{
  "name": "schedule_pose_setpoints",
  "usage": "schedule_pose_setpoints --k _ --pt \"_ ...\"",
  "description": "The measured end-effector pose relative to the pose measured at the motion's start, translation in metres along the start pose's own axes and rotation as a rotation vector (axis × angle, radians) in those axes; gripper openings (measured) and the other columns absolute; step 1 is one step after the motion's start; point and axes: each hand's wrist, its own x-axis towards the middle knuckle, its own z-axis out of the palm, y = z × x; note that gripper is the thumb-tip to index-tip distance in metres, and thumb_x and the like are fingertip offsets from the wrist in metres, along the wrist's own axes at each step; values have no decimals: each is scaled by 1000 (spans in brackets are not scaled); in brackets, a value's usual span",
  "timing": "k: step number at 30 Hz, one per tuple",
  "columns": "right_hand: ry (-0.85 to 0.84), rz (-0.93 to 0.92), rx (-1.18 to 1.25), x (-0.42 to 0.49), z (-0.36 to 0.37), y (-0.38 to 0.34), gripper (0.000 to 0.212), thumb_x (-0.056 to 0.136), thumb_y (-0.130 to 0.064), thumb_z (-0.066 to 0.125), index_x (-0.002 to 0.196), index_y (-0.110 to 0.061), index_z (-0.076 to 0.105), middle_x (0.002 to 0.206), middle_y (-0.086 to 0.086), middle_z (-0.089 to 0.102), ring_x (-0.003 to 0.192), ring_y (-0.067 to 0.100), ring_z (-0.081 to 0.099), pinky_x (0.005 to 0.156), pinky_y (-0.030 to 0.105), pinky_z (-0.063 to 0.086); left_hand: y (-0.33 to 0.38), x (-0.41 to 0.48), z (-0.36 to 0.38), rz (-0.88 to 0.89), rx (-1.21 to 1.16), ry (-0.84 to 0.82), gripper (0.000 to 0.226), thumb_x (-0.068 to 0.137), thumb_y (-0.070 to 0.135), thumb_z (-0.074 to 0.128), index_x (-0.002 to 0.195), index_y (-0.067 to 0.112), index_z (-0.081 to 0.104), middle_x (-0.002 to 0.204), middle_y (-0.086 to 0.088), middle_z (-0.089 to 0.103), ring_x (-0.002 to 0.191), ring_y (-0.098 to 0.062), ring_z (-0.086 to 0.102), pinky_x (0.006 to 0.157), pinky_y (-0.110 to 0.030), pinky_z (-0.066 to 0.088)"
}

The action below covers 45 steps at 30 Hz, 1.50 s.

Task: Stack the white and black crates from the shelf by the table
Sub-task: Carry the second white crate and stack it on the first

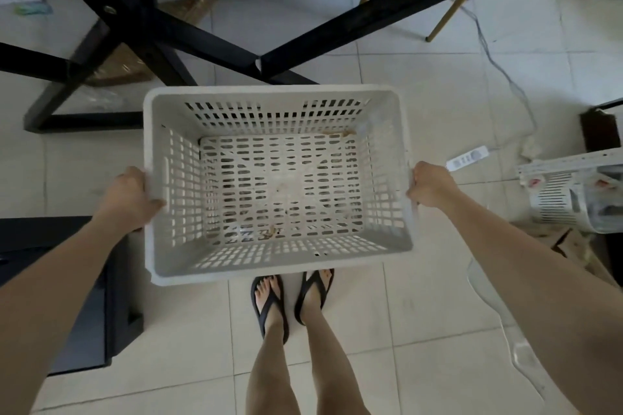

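A white slotted plastic crate (161, 152) is held in the air above the tiled floor, in front of me and open side up. It is empty apart from a few brown specks on its bottom. My left hand (129, 197) grips the crate's left rim, thumb over the edge. My right hand (429, 184) grips the right rim the same way. No black crate is clearly visible in this view.
The black crossed legs of a table (188, 34) stand just beyond the crate. A dark box (87, 296) sits on the floor at my left. A white power strip (468, 158) with its cable and a white basket (556, 199) lie at the right. My feet in black sandals (293, 300) are below the crate.
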Motion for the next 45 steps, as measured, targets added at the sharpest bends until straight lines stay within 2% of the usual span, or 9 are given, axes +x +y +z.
schedule_pose_setpoints --k 7,17,22,25,29,34,37,40,45 --pt "3 -17 81 4 1 3 19 78 -5 59 89 -7 44 90 13 54 98 35 61 66 29 40 5 6 1 -11 -6 16 48 82 9 72 116 -13 47 113 -33 56 103 -46 55 81 -47 46" --pt "30 -51 76 7 0 3 19 78 -6 59 90 -8 44 91 11 51 91 34 58 66 29 39 10 9 3 -68 35 -5 56 82 7 71 123 -18 41 120 -35 52 113 -47 51 90 -47 44" --pt "37 -59 53 11 0 4 20 78 -8 60 90 -8 44 90 11 52 83 31 53 65 30 40 2 15 6 -84 2 0 49 81 11 72 119 -12 50 116 -32 57 107 -46 56 85 -46 48" --pt "59 -66 58 18 0 3 21 77 -9 61 93 -8 47 96 16 58 91 35 59 67 32 45 -1 18 7 -81 -25 13 47 80 11 73 117 -10 52 112 -30 60 102 -45 59 81 -44 50" --pt "91 -54 -8 25 3 0 36 77 -12 64 110 -2 53 114 22 60 108 40 58 77 33 46 -2 17 9 -88 -37 24 44 81 14 71 116 -6 53 107 -26 62 97 -42 62 78 -45 53" --pt "65 -38 -4 27 4 -3 30 76 -11 63 104 -5 52 112 22 61 106 40 57 74 33 43 -2 19 12 -87 -50 53 41 80 13 70 113 -5 54 108 -26 62 98 -43 62 79 -46 54" --pt "41 -28 -27 22 3 -8 36 77 -9 62 110 -2 50 113 22 59 107 40 57 72 32 41 0 17 15 -90 -22 50 49 83 10 68 122 -8 46 118 -29 56 109 -45 57 89 -50 50" --pt "7 -1 -84 13 0 -16 39 78 -9 61 113 -3 46 102 16 55 102 37 58 71 32 41 7 14 12 -103 -4 14 57 84 17 69 126 -9 42 123 -29 53 112 -44 54 92 -48 48" --pt "6 -4 -294 -14 -9 -34 15 79 -9 56 91 -9 48 69 2 44 79 28 53 70 30 41 20 2 3 -128 21 -85 60 86 23 66 130 -8 42 127 -26 54 117 -40 53 91 -40 46"
